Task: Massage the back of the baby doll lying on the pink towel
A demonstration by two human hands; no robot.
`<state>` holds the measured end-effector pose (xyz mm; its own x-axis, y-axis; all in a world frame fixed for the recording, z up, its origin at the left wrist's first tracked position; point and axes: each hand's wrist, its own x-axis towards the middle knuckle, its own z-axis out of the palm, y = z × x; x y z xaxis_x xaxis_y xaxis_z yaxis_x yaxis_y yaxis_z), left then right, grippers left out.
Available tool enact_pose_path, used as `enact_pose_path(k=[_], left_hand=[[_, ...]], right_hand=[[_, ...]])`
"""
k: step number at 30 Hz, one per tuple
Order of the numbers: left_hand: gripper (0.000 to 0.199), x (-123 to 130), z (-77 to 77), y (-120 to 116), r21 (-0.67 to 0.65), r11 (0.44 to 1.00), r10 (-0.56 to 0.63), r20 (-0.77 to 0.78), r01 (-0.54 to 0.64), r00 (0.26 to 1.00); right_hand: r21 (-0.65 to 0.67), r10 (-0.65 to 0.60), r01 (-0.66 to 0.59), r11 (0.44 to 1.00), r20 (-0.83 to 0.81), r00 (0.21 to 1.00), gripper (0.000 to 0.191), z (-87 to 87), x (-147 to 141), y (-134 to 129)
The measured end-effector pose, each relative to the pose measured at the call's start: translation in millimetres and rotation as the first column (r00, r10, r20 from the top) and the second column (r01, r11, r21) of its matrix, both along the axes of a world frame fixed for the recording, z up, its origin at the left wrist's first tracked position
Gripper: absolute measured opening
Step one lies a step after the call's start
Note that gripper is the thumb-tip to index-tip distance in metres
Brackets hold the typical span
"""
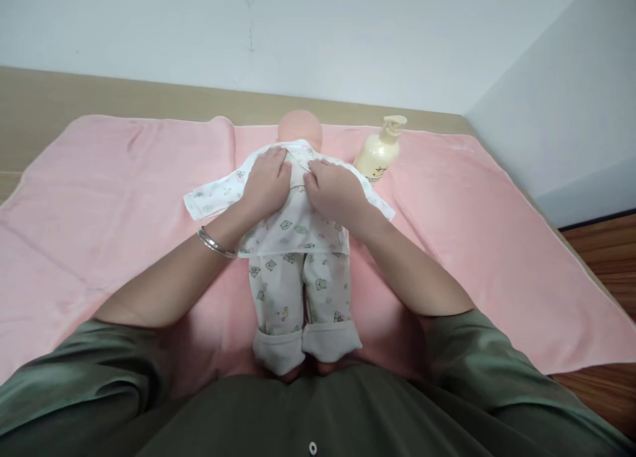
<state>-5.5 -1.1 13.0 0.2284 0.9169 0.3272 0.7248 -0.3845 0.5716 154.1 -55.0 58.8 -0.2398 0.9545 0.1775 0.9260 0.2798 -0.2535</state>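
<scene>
While one doll (300,127) lies mid-blanket, head far and feet near, two hands touch the upper part of its one printed shirt (295,235). The left hand's (268,182) fingers lie close together, slightly bent; the right hand's (334,189) curl more. Whether either pinches cloth, I cannot tell. One pair of cuffed trousers (278,291) covers the legs; one pump bottle (378,153) stands far right on one pink blanket (124,225).

Hands (267,182) (338,191) near each other, palms down, forearms (179,271) (417,265) converging.
</scene>
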Motion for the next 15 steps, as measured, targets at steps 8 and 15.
enact_pose_path(k=[8,15], left_hand=[[0.058,11,-2.2,-33,0.061,0.996,-0.059,-0.061,0.063,0.996],[0.056,2,-1.1,-8,-0.026,1.0,0.011,0.073,-0.009,0.997]], right_hand=[[-0.049,0.107,-0.111,0.993,-0.084,0.991,0.047,-7.6,15,31],[0.019,0.007,-0.007,1.0,0.011,1.0,0.045,-10.1,-8,0]])
